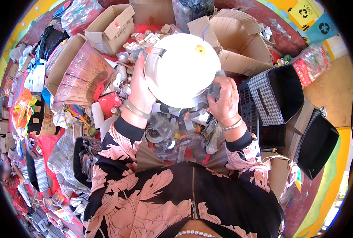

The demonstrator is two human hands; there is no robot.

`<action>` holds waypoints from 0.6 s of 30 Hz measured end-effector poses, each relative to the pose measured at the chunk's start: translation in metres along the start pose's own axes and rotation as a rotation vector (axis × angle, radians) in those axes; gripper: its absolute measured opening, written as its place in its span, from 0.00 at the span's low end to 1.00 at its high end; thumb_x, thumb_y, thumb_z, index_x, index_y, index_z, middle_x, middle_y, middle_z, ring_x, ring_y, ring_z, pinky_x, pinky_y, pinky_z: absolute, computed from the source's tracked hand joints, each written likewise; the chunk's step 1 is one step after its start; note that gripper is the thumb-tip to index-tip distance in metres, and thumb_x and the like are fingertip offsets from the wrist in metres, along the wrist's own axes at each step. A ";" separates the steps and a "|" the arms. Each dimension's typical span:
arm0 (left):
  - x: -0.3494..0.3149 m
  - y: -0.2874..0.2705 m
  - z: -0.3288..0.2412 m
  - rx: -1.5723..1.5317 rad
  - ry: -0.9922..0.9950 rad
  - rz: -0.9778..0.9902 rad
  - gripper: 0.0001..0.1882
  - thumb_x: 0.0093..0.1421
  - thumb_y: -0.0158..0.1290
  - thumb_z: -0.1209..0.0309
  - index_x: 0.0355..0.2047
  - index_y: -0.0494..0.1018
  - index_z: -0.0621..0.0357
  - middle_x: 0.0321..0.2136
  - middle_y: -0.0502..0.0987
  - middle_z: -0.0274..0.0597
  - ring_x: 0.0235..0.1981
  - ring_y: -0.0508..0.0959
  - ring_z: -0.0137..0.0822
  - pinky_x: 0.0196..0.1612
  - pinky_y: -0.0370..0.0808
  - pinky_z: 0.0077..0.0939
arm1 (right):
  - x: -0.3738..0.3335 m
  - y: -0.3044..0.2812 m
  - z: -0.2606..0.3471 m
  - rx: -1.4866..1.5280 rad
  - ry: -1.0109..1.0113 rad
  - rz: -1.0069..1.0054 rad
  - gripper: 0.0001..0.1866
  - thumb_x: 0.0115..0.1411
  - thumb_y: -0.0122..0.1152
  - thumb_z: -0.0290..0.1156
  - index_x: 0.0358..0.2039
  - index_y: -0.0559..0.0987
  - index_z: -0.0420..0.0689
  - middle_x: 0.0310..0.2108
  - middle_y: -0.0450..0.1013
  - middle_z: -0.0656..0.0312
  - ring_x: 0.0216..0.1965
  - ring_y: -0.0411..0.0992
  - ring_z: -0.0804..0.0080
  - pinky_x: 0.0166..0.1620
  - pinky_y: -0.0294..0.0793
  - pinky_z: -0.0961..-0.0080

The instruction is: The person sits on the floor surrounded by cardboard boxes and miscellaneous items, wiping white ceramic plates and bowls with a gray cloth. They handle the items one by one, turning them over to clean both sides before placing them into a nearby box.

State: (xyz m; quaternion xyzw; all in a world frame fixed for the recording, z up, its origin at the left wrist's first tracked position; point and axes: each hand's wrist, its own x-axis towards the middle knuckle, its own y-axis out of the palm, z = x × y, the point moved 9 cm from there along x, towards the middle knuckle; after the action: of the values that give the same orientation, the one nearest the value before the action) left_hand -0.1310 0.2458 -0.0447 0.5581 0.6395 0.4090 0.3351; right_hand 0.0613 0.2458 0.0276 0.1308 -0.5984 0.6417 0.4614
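Note:
A white round tub-like container (pixel 182 69), overexposed in the light, is held up in front of me. A small yellow mark shows on its face and an orange-red spot on its left side. My left hand (pixel 138 87) grips it by the left edge, fingers partly hidden behind it. On the lower right, my right hand (pixel 226 99) is closed around a crumpled grey cloth (pixel 214 91) that lies against the container's rim. Below both hands spreads a heap of mixed clear plastic and small scraps (pixel 164 127).
Open cardboard boxes stand at the far left (pixel 109 29) and far right (pixel 240 39). A pink printed carton (pixel 81 75) is on the left. Black bins with houndstooth fronts (pixel 260 97) line the right side. Near my left forearm is a black bin (pixel 79 162) with scraps.

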 end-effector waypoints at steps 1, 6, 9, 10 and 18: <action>-0.004 0.004 0.002 -0.029 0.034 -0.001 0.26 0.66 0.39 0.53 0.57 0.60 0.59 0.52 0.69 0.47 0.51 0.71 0.41 0.55 0.67 0.38 | 0.002 -0.002 0.001 -0.024 0.020 -0.034 0.32 0.31 0.63 0.15 0.43 0.66 0.39 0.36 0.69 0.54 0.39 0.67 0.52 0.44 0.67 0.61; -0.022 0.017 0.061 -0.037 -0.003 -0.043 0.33 0.64 0.40 0.49 0.61 0.51 0.59 0.59 0.60 0.46 0.59 0.62 0.42 0.61 0.58 0.43 | 0.009 0.005 0.004 -0.078 0.169 -0.142 0.29 0.33 0.62 0.15 0.41 0.66 0.37 0.37 0.68 0.52 0.39 0.66 0.50 0.43 0.67 0.61; -0.023 0.015 0.068 -0.005 -0.041 -0.045 0.34 0.63 0.41 0.49 0.60 0.51 0.61 0.58 0.61 0.47 0.58 0.63 0.43 0.61 0.58 0.43 | 0.007 0.013 0.003 -0.049 0.186 -0.112 0.29 0.37 0.62 0.16 0.44 0.65 0.37 0.38 0.69 0.50 0.39 0.67 0.49 0.43 0.68 0.61; -0.022 0.014 0.065 0.009 -0.037 -0.063 0.34 0.63 0.42 0.49 0.60 0.51 0.61 0.57 0.61 0.47 0.58 0.63 0.43 0.61 0.58 0.43 | 0.009 0.014 0.004 -0.043 0.201 -0.090 0.29 0.38 0.62 0.16 0.45 0.65 0.36 0.39 0.69 0.50 0.39 0.68 0.49 0.43 0.68 0.62; -0.019 0.025 0.041 0.160 0.066 -0.006 0.33 0.64 0.41 0.49 0.59 0.52 0.62 0.56 0.63 0.46 0.57 0.65 0.41 0.60 0.61 0.40 | 0.017 0.009 0.010 -0.037 0.186 -0.033 0.37 0.39 0.63 0.17 0.53 0.62 0.37 0.41 0.69 0.47 0.45 0.67 0.48 0.50 0.66 0.59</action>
State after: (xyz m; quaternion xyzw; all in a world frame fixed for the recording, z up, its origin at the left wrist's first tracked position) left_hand -0.0813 0.2338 -0.0412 0.5675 0.6825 0.3736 0.2694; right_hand 0.0420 0.2456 0.0366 0.0720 -0.5624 0.6322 0.5280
